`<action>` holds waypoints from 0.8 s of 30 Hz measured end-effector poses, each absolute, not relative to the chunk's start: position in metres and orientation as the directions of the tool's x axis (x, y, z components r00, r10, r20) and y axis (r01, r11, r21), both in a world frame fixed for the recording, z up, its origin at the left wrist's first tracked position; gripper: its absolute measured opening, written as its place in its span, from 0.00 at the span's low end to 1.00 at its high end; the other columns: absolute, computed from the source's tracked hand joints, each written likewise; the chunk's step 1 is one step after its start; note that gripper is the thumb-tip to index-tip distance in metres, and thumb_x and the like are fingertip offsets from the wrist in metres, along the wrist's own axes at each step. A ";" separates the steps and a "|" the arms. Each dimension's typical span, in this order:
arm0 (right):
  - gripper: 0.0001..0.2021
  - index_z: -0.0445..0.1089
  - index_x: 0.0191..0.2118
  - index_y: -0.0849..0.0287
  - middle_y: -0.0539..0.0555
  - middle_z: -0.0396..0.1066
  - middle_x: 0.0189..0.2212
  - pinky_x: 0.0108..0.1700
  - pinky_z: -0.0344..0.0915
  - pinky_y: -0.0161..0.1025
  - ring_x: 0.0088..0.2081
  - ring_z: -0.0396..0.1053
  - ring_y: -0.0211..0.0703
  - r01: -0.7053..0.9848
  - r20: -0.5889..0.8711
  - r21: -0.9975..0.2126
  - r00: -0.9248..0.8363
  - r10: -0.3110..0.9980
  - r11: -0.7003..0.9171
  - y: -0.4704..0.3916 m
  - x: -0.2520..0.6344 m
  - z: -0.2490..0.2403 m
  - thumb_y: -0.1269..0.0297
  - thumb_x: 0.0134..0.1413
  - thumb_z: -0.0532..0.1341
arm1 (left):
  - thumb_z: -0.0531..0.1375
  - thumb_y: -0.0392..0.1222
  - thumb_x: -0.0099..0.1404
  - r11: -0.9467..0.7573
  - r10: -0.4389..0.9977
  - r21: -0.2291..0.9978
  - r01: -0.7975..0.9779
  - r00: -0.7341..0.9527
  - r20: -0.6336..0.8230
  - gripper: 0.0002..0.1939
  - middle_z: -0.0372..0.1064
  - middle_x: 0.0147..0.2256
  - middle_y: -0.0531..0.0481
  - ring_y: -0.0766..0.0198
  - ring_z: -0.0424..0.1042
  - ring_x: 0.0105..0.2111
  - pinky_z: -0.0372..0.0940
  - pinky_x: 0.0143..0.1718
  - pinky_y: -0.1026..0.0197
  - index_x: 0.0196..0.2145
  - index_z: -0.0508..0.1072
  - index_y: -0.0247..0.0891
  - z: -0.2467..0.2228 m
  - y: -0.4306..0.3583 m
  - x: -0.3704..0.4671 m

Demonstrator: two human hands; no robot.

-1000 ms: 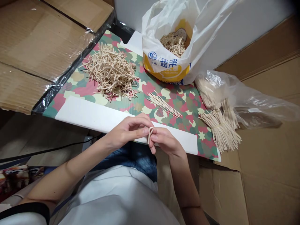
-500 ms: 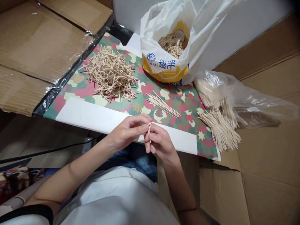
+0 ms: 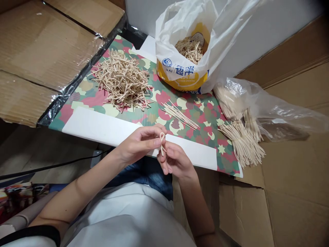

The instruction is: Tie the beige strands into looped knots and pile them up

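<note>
A thin pale strand bent into a loop [image 3: 162,139] stands between my two hands, over the white front edge of the board. Thumb and fingers of my left hand [image 3: 141,142] pinch it near the loop. My right hand [image 3: 177,157] has its fingers curled round the lower part, where the ends are partly hidden. Several straight strands [image 3: 181,116] lie loose just beyond the hands. Farther back on the left is a big heap of short bent pieces [image 3: 123,80]. Tied bundles of long strands [image 3: 241,142] rest at the right edge.
The camouflage-patterned board [image 3: 87,99] has a white front strip. A white and yellow plastic bag [image 3: 182,75] at the back holds more bent pieces. Right of it lies a clear plastic bag [image 3: 282,113]. Large cardboard [image 3: 46,44] lies at the left, more cardboard [image 3: 295,164] at the right.
The loop now shows more open and upright above my left fingertips. My right thumb has lifted away from the loop, and my right fingers have shifted slightly lower.
</note>
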State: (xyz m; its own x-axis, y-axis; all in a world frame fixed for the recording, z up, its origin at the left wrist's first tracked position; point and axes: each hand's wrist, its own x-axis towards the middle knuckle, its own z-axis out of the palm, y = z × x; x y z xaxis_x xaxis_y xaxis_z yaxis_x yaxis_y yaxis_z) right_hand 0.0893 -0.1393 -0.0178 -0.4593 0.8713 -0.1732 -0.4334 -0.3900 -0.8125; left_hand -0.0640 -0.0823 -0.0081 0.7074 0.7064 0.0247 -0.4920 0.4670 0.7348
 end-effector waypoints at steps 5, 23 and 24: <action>0.09 0.67 0.28 0.60 0.48 0.67 0.14 0.16 0.47 0.30 0.13 0.55 0.30 -0.495 -0.124 -0.807 -0.393 0.911 -0.323 -0.149 0.113 -0.024 0.62 0.55 0.57 | 0.67 0.43 0.52 0.442 0.741 0.765 -0.469 0.671 -0.017 0.11 0.59 0.33 0.49 0.68 0.62 0.31 0.61 0.31 0.65 0.23 0.71 0.32 -0.007 -0.076 -0.068; 0.12 0.66 0.25 0.59 0.46 0.64 0.14 0.15 0.51 0.29 0.13 0.56 0.29 -0.393 -0.166 -0.891 -0.181 0.969 -0.226 -0.135 0.086 -0.015 0.56 0.48 0.62 | 0.62 0.40 0.58 0.607 0.597 0.620 -0.498 0.800 0.058 0.07 0.69 0.26 0.46 0.58 0.72 0.31 0.65 0.37 0.56 0.28 0.72 0.33 -0.014 -0.092 -0.058; 0.12 0.66 0.25 0.59 0.45 0.64 0.14 0.15 0.51 0.29 0.13 0.56 0.29 -0.390 -0.171 -0.890 -0.192 0.966 -0.235 -0.135 0.087 -0.015 0.56 0.48 0.62 | 0.62 0.40 0.58 0.602 0.598 0.629 -0.492 0.800 0.053 0.07 0.69 0.26 0.47 0.58 0.72 0.30 0.65 0.36 0.57 0.28 0.72 0.33 -0.014 -0.092 -0.058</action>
